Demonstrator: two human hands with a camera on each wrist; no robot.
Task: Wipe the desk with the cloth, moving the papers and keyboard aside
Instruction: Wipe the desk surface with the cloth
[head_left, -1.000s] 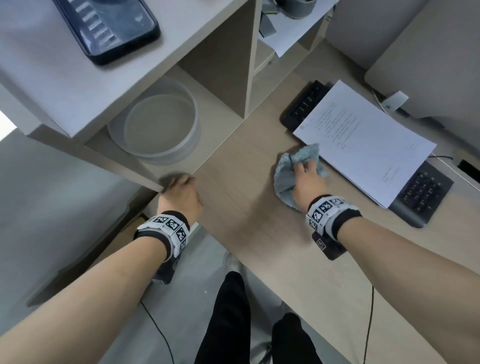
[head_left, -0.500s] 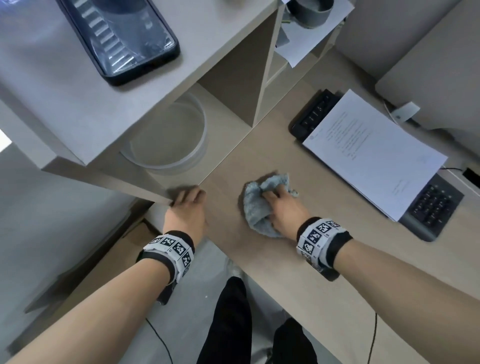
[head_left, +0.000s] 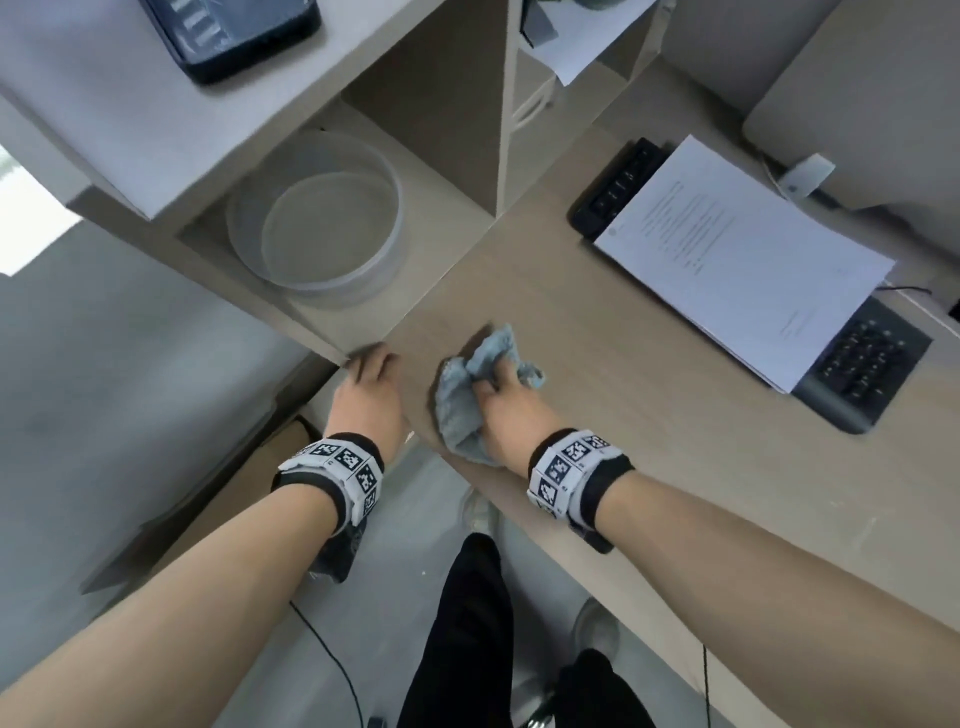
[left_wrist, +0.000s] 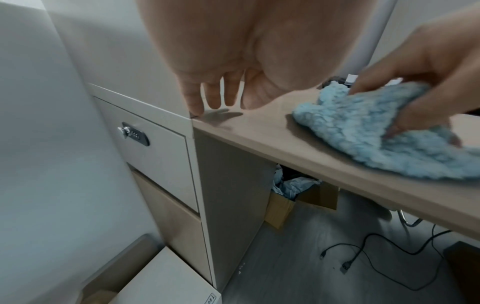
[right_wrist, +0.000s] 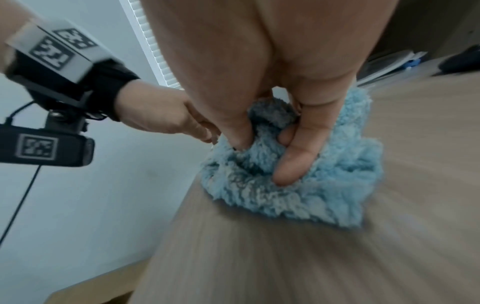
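Note:
A fluffy light-blue cloth (head_left: 457, 400) (left_wrist: 369, 131) (right_wrist: 324, 185) lies bunched on the wooden desk (head_left: 649, 441) near its front left corner. My right hand (head_left: 498, 405) (right_wrist: 272, 127) grips it, fingers and thumb dug into the pile. My left hand (head_left: 371, 384) (left_wrist: 215, 96) rests with straight fingers on the desk's left corner, just left of the cloth. White papers (head_left: 743, 260) lie on top of a black keyboard (head_left: 862, 364) at the right back of the desk.
A shelf unit (head_left: 156, 135) stands over the desk's left end, with a clear round tub (head_left: 317, 218) in its lower bay and a dark device (head_left: 234, 31) on top. Under the desk are a locked drawer (left_wrist: 155, 144), a cardboard box (left_wrist: 291, 197) and cables (left_wrist: 376, 257).
My right hand has dragged the cloth from beside the papers leftward and toward the front edge, close to my left hand. The left hand stayed on the corner.

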